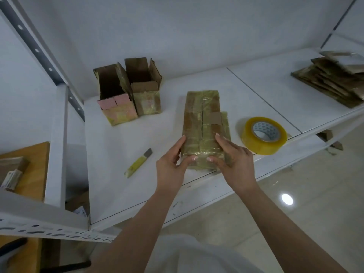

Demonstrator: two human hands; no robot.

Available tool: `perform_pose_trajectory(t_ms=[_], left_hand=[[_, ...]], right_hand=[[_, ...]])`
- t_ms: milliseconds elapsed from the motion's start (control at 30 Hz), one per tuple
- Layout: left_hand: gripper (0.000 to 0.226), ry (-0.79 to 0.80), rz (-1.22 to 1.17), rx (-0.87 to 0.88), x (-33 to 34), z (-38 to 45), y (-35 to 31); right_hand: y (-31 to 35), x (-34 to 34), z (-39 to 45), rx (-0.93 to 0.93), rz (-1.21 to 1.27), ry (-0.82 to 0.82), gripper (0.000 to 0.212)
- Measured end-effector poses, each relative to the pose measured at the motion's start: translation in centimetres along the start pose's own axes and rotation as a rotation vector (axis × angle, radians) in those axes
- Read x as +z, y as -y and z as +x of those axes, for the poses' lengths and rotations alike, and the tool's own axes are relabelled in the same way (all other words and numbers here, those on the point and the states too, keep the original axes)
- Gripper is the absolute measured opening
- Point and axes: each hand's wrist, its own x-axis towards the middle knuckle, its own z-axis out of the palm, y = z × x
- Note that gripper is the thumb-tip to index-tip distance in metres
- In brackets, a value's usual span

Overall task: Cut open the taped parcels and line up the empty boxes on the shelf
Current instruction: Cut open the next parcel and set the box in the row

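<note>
A long cardboard parcel [202,119] wrapped in clear tape lies on the white shelf [110,162], with a slit running along its top. My left hand [171,164] grips its near left corner, thumb on the front edge. My right hand [230,160] holds the near right corner, fingers laid over the top. A yellow utility knife [137,163] lies on the shelf to the left of my hands, touched by neither. Two opened empty boxes [128,91] stand side by side at the back left.
A roll of clear packing tape [264,134] sits just right of the parcel. A pile of flattened taped cardboard [332,79] lies at the far right. A white shelf post [57,138] rises at the left, with a wooden table [33,170] beyond it.
</note>
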Motion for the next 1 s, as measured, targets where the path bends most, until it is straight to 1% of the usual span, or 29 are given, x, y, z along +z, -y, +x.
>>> perform_pose_trajectory(t_ms=[100, 167, 233, 333, 400, 467, 533, 633, 733, 833, 900, 1000], left_hand=[[0.058, -0.032, -0.041, 0.06, 0.5, 0.1, -2.0], [0.06, -0.077, -0.085, 0.127, 0.6, 0.3, -4.5], [0.064, -0.151, -0.132, 0.189, 0.6, 0.7, -7.2], [0.054, -0.21, -0.185, 0.256, 0.6, 1.1, -10.9], [0.049, -0.231, -0.226, 0.262, 0.7, 1.1, -12.6], [0.049, -0.242, -0.24, 0.281, 0.7, 0.9, -13.5], [0.05, -0.241, -0.188, 0.321, 0.6, 0.7, -14.0], [0.043, -0.257, -0.021, 0.416, 0.3, 0.7, -13.5], [0.04, -0.287, 0.048, 0.422, 0.1, 1.1, -13.3], [0.045, -0.26, 0.099, 0.413, 0.0, 1.1, -13.3], [0.053, -0.228, 0.192, 0.412, 0.1, 0.7, -13.5], [0.057, -0.185, 0.304, 0.427, -0.1, 0.3, -13.5]], right_hand=[[2.0, -1.3, 0.7, 0.014, 0.098, -0.122, 0.061], [3.7, -2.8, 1.9, 0.028, 0.119, -0.179, 0.063], [5.5, -4.2, 2.9, 0.09, 0.226, -0.201, 0.065], [8.0, -6.1, 3.7, 0.108, 0.362, -0.247, 0.055], [9.5, -6.8, 3.6, 0.099, 0.43, -0.293, 0.055], [10.5, -7.0, 3.6, 0.104, 0.471, -0.35, 0.056], [11.0, -7.0, 3.5, 0.121, 0.492, -0.398, 0.051], [11.3, -7.1, 3.5, 0.132, 0.526, -0.418, 0.048], [11.3, -6.7, 3.6, 0.157, 0.523, -0.411, 0.049], [11.2, -6.8, 3.9, 0.183, 0.515, -0.397, 0.049], [11.1, -7.0, 4.1, 0.193, 0.509, -0.399, 0.045], [11.0, -7.2, 4.2, 0.2, 0.502, -0.399, 0.043]])
